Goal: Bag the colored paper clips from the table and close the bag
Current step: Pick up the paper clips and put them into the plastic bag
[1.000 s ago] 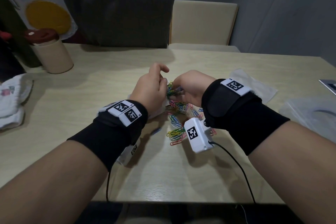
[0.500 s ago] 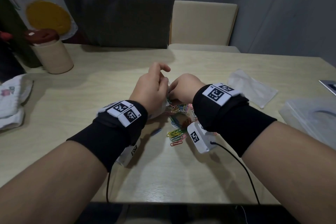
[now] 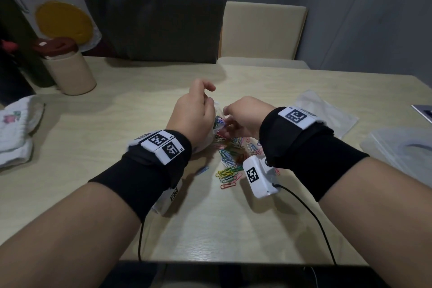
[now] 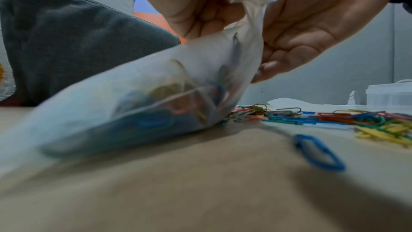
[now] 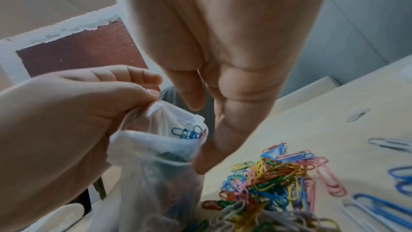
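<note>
A clear plastic bag (image 5: 156,174) partly filled with colored paper clips lies tilted on the table (image 3: 140,105), its mouth raised. My left hand (image 3: 205,100) pinches the bag's rim between thumb and fingers (image 5: 151,91) and holds the mouth up. My right hand (image 3: 233,119) is at the mouth, fingers (image 5: 223,130) straight and holding nothing; its palm (image 4: 312,33) shows open beside the bag (image 4: 133,94). A loose pile of colored clips (image 3: 230,159) (image 5: 267,179) lies just right of the bag. One blue clip (image 4: 318,153) lies apart, nearer me.
A lidded beige cup (image 3: 67,70) and a white cloth (image 3: 16,128) sit at the left. A second clear bag (image 3: 327,114) and a clear plastic container (image 3: 402,149) lie at the right. Chairs stand behind the table. The table's near edge is close to my forearms.
My right hand carried a bunch of clips left from above the pile to the bag's mouth and let them go. The left hand kept its pinch on the rim.
</note>
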The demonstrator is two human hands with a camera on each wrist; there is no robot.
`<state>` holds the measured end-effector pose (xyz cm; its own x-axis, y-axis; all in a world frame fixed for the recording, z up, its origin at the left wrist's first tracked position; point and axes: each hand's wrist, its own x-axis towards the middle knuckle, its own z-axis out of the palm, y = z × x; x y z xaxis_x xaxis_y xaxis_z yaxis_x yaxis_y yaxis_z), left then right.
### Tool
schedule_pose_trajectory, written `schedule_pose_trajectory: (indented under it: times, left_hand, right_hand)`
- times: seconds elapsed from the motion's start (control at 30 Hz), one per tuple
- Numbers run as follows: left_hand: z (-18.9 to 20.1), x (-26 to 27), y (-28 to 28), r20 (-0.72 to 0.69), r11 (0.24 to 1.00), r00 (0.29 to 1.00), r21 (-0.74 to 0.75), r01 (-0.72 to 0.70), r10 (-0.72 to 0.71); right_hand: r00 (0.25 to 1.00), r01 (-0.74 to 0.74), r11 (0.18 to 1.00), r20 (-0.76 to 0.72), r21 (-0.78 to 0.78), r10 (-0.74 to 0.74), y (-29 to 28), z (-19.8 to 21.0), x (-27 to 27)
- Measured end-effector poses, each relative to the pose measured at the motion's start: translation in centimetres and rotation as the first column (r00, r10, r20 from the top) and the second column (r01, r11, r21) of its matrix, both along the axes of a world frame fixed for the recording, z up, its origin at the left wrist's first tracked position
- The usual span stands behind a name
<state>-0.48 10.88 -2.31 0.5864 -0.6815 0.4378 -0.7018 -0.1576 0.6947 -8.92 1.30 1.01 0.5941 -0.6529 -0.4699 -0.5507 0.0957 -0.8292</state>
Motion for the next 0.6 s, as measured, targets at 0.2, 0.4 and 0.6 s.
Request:
schedule_pose_trajectory:
  times: [0.2,0.4,0.6]
  left_hand:
    - [0.0,0.1,0.0,0.008,1.0,1.0,0.011,-0.029,0.029]
    - [-0.1,0.1,-0.2,0.007,0.998,0.999,0.044,-0.039,0.039]
    - [0.7,0.5,0.3,0.046,0.984,0.983,0.007,-0.177,0.177]
  right_hand:
    - [1.0,-0.029,0.998,0.01,-0.05,0.03,0.0,1.2,0.2]
    - [0.974,-0.225,0.919,-0.039,-0.324,0.225,0.7,1.8,-0.1]
    - [0.978,-0.206,0.845,-0.142,-0.494,0.155,-0.6,1.1,1.2]
